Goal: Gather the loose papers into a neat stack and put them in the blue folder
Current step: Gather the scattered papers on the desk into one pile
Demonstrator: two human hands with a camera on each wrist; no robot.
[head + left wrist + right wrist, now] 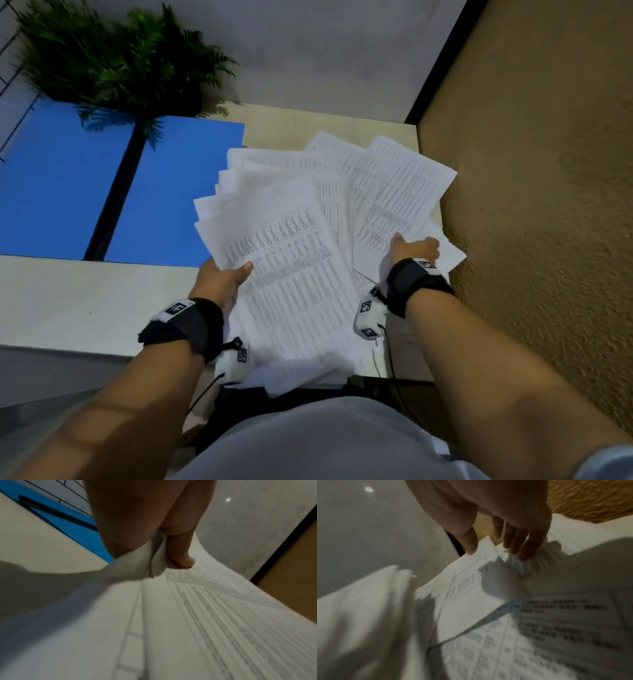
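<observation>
An open blue folder [178, 192] with a black spine lies flat on the left of the table. White printed papers [291, 260] are fanned out untidily to its right. My left hand [226, 274] grips the left edge of the nearer bundle, lifted and curving, with the thumb [181, 551] on top and the fingers hidden beneath. My right hand [412, 248] rests on the loose sheets [404, 178] at the right. Its fingers [522, 545] are straight and press down on a sheet, and the thumb is spread apart at a sheet's edge.
A green potted plant [113, 61] stands at the back left, its fronds overhanging the folder. The pale table [85, 301] ends just right of the papers, beside a brown textured wall [531, 205]. Some sheets overhang the near table edge toward my lap.
</observation>
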